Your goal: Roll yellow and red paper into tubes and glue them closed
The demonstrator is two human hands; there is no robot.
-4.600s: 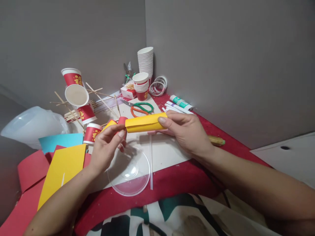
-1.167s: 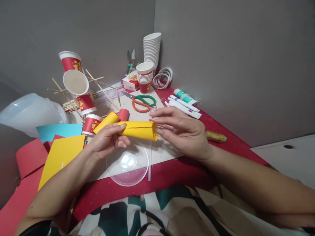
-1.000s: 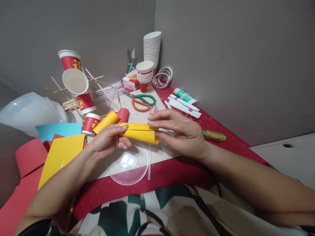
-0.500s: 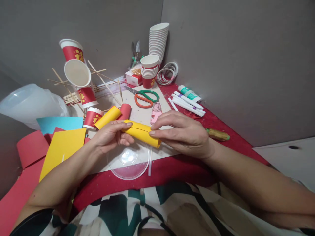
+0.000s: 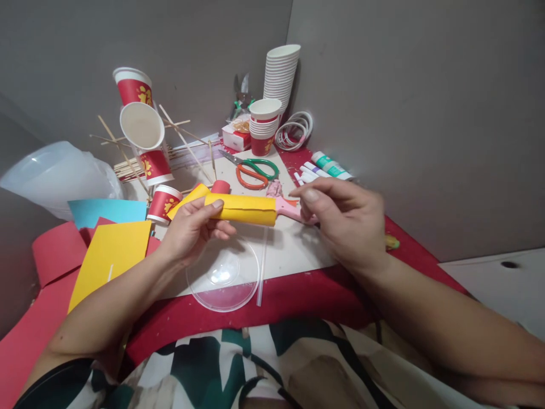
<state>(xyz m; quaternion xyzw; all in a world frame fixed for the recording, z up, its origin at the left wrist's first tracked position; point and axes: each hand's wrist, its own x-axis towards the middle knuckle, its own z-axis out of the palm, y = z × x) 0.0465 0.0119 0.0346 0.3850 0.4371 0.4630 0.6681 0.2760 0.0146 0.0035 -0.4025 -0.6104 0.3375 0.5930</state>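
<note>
Yellow paper, rolled into a slim tube (image 5: 244, 210), is now held by your left hand (image 5: 187, 232) alone. Half a second ago your right fingertips were on its seam near the right-hand end; now your right hand (image 5: 351, 218) is clear of it, lifted just to the right, and the tube lies closer to level. The work on that seam seems paused, and the roll is keeping its shape without a second hand.

Your left thumb presses the top at the left end, fingers curled beneath. Your right thumb and forefinger are loosely bent; a pink-handled tool (image 5: 289, 209) passes behind that hand, and I can't tell whether you touch it.

The tube is in the air over the pale flat board (image 5: 293, 261), beyond the clear round plastic lid (image 5: 213, 287). Its edge runs lengthwise as a dark, slightly wavy line, so it may not be lying fully flat.
</note>
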